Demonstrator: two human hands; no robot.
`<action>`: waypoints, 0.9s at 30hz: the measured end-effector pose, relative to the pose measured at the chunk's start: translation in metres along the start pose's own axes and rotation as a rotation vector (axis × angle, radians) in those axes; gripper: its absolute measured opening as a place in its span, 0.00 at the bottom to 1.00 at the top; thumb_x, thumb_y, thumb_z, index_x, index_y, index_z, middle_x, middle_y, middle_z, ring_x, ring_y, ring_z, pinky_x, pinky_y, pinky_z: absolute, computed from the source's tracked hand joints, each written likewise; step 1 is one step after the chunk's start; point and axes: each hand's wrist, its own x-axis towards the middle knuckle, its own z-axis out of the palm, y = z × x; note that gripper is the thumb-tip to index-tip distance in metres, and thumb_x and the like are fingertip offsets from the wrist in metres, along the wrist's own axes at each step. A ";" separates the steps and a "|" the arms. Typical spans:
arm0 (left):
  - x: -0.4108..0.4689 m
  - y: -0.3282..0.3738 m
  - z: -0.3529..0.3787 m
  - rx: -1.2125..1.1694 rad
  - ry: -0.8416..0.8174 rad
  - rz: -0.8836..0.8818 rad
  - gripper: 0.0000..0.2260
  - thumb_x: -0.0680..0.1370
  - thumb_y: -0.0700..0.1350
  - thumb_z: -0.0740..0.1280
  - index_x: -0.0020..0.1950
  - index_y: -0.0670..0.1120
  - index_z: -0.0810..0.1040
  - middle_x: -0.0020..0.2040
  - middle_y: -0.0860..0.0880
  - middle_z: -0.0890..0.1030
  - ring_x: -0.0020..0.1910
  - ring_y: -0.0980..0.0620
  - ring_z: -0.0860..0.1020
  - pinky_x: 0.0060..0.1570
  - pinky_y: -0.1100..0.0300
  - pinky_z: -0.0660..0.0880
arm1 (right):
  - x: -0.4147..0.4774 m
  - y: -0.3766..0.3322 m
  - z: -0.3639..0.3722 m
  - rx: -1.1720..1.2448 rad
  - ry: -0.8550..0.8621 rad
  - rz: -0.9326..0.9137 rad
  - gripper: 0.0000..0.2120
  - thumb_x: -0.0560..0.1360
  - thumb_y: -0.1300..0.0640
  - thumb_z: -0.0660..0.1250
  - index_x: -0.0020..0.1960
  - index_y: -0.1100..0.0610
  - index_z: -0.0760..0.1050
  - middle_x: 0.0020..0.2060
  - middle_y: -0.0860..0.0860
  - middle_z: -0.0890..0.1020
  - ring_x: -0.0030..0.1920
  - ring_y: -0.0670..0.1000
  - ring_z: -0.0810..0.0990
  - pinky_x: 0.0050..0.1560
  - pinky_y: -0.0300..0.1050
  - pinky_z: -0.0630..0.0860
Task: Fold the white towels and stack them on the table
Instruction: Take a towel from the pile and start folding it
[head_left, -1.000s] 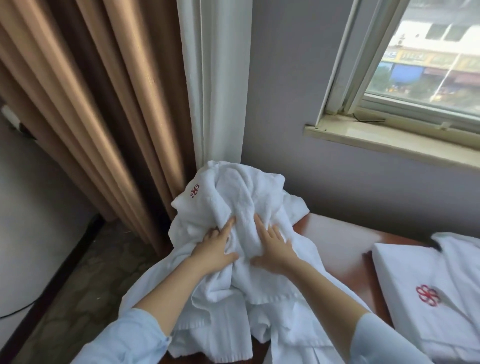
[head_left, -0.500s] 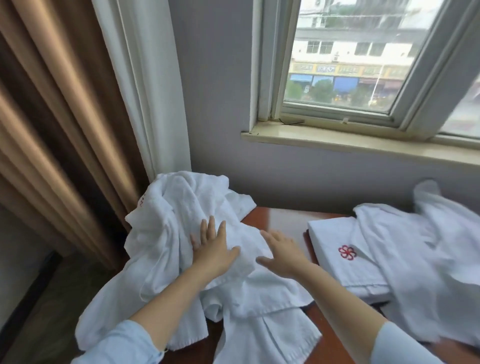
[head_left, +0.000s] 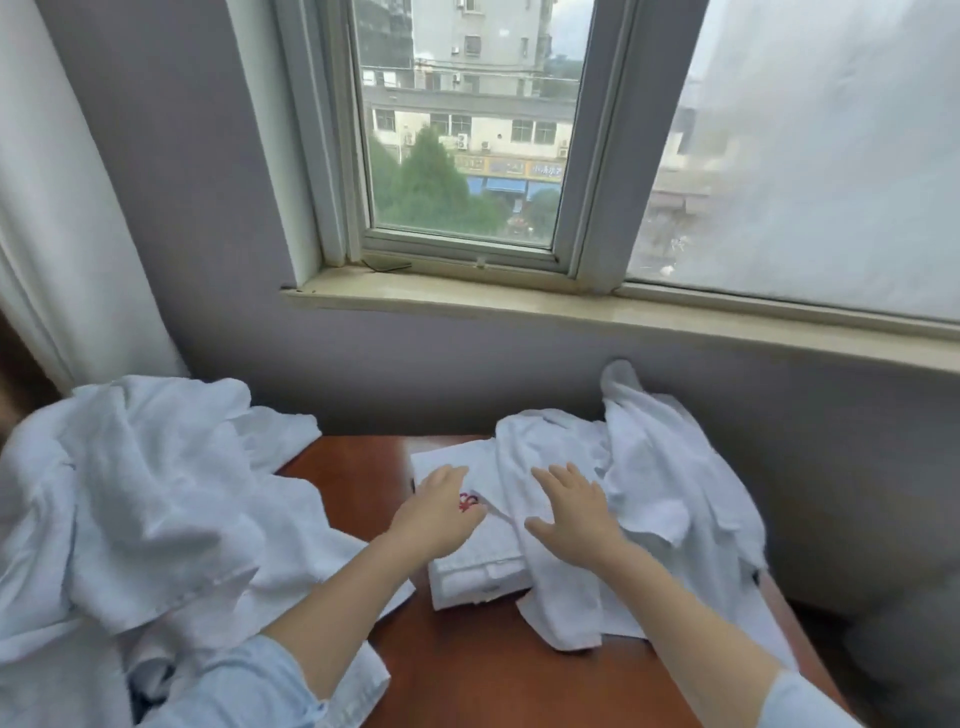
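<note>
Towels lie in three lots across the brown table (head_left: 467, 670). Half a second ago both your hands were on the crumpled pile (head_left: 145, 499) at the left; they have now crossed to the right. Your view has swung the same way, so the window (head_left: 462, 130) now fills the far wall and only the white curtain (head_left: 62, 208) shows at far left.

Left: the crumpled pile is unfolded and deeply creased, spilling over the table's left and near edges. Nothing touches it now.

Centre: the folded towel (head_left: 470, 574) is a flat rectangular block. Its layered edges show on the near side and a red emblem (head_left: 467, 502) sits on top. Your left hand (head_left: 441, 512) rests on it palm down, fingers loosely extended and close together, partly covering the emblem. It grips nothing.

Right: the loose towel (head_left: 670, 488) is rumpled. Its left part is draped over the right side of the folded towel. Its far end rides up against the grey wall below the window sill (head_left: 519, 297), and a near corner lies flat on the table. Your right hand (head_left: 576, 514) lies on the draped part palm down, fingers straight and spread, thumb out to the left. It is flat on the cloth and pinches nothing. The two hands are near each other but apart.
</note>
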 end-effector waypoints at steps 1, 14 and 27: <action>0.006 0.015 0.008 -0.011 -0.009 0.005 0.30 0.80 0.56 0.61 0.79 0.49 0.56 0.80 0.50 0.56 0.77 0.50 0.60 0.72 0.48 0.63 | -0.003 0.018 -0.006 0.010 0.008 0.020 0.33 0.79 0.45 0.60 0.80 0.51 0.52 0.78 0.49 0.56 0.79 0.55 0.48 0.77 0.58 0.50; 0.081 0.149 0.092 -0.088 -0.095 0.023 0.33 0.79 0.62 0.61 0.79 0.50 0.56 0.79 0.52 0.58 0.76 0.51 0.62 0.68 0.54 0.64 | -0.020 0.187 -0.057 0.177 0.096 0.240 0.33 0.78 0.47 0.63 0.78 0.53 0.56 0.73 0.50 0.66 0.74 0.52 0.61 0.72 0.50 0.60; 0.169 0.158 0.143 0.099 -0.156 -0.298 0.52 0.68 0.77 0.59 0.80 0.50 0.41 0.80 0.48 0.37 0.78 0.42 0.35 0.73 0.36 0.46 | 0.046 0.253 -0.031 0.558 0.005 0.523 0.56 0.68 0.37 0.72 0.80 0.51 0.39 0.79 0.49 0.51 0.78 0.53 0.53 0.74 0.52 0.60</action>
